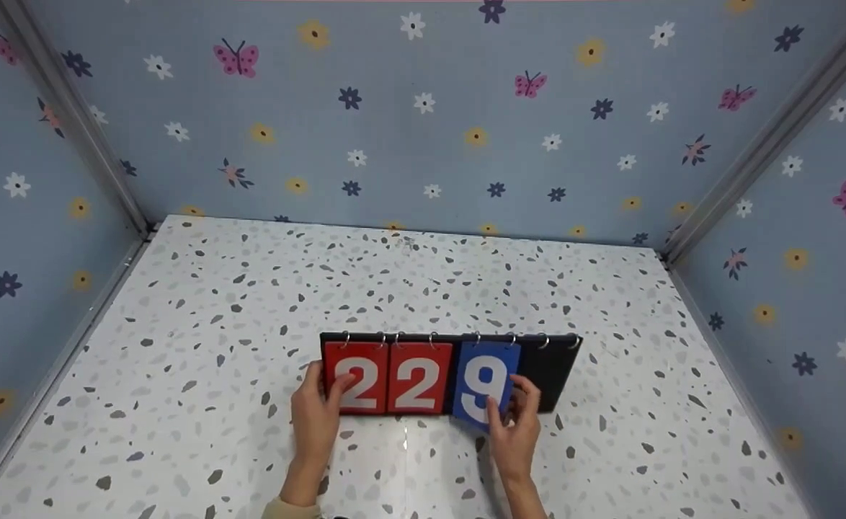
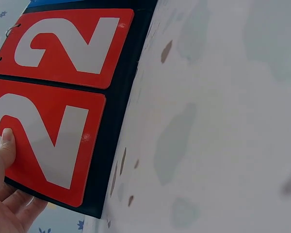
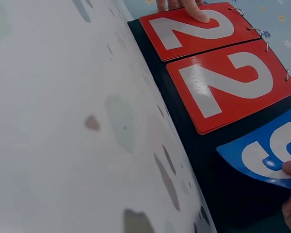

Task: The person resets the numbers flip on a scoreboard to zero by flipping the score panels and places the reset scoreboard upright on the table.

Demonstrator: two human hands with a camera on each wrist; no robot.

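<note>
A black flip scoreboard (image 1: 554, 371) stands tilted on the speckled table, its number cards hung from metal rings along the top. Two red cards each show a white 2: the leftmost card (image 1: 365, 382) and its neighbour (image 1: 419, 378). My left hand (image 1: 315, 414) grips the board's left end, thumb on the leftmost red card and fingers behind the board in the left wrist view. Between thumb and fingers, my right hand (image 1: 518, 432) pinches the lower right of a blue card (image 3: 264, 155) with a white 9. That card bends away from the backing, its bottom edge lifted.
The speckled white tabletop (image 1: 394, 288) stretches behind and to both sides of the board. Blue panels with flowers and butterflies close it in: a back panel (image 1: 423, 144), a left panel (image 1: 27, 238) and a right panel (image 1: 812, 288).
</note>
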